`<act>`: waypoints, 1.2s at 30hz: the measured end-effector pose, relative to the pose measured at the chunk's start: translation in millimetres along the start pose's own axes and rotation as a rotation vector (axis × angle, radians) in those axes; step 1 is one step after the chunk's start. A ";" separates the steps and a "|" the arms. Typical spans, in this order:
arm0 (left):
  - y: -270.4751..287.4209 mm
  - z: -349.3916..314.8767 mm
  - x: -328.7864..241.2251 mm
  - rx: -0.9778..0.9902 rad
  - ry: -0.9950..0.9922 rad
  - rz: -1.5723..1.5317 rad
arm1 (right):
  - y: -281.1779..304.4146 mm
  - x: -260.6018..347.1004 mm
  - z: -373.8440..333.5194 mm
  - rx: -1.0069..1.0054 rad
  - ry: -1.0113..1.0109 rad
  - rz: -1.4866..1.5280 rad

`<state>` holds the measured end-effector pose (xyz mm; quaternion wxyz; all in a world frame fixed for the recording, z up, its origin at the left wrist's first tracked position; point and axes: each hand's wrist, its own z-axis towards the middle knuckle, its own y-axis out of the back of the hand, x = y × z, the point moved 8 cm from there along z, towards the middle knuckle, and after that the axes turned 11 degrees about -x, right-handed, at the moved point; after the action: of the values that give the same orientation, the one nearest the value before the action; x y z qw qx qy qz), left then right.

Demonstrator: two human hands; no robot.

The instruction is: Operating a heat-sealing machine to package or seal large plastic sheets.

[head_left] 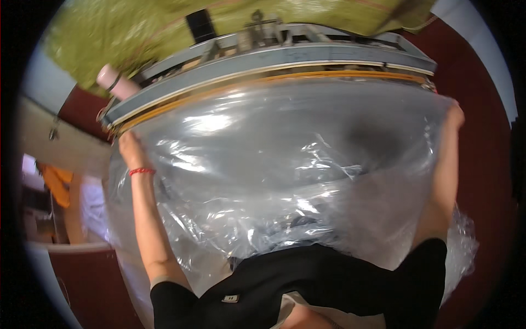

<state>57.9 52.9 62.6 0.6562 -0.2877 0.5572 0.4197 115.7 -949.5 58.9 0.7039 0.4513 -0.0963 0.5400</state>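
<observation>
A wide sheet of clear plastic film [263, 142] is stretched between my two hands, its far edge along the orange strip [241, 88] of a long grey metal machine [285, 57]. My left hand [130, 147] is closed on the film's far left corner, close to the machine's left end. At the far right corner my right hand [453, 116] grips the film, just beyond the machine's right end. Nearer my body the film hangs in crumpled, shiny folds. My fingertips are partly hidden.
A pink bottle [118, 83] stands behind the machine's left end. Yellow-green sheeting [137, 33] covers the area beyond, with a dark flat object [200, 26] on it. Dark red floor [482, 164] shows at the right. An orange cloth [56, 183] lies at the far left.
</observation>
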 end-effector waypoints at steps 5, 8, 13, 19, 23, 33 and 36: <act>21.0 68.5 67.2 -0.105 -0.402 0.261 | -76.5 65.6 -78.4 -0.145 0.224 0.285; 24.4 113.3 93.2 -0.111 -0.376 0.139 | -109.2 81.4 -82.5 -0.024 0.073 0.405; 12.4 149.1 115.9 -0.011 -0.296 0.099 | -123.4 95.6 -87.6 0.011 0.018 0.453; 0.2 143.6 107.6 0.013 -0.313 0.174 | -109.1 88.7 -78.5 -0.177 0.072 0.319; 1.1 140.6 112.8 0.022 -0.057 -0.012 | -120.1 81.2 -77.8 0.074 -0.198 0.669; 6.6 121.4 96.4 0.131 0.026 -0.079 | -91.8 110.6 -95.5 0.266 -0.159 0.606; 17.9 83.8 42.6 0.298 -0.268 0.061 | -29.6 138.2 -96.4 0.114 0.229 0.456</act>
<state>84.5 142.1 40.7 0.7468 -0.1122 0.5291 0.3869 161.9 -785.5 74.0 0.5436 0.3927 -0.0846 0.7370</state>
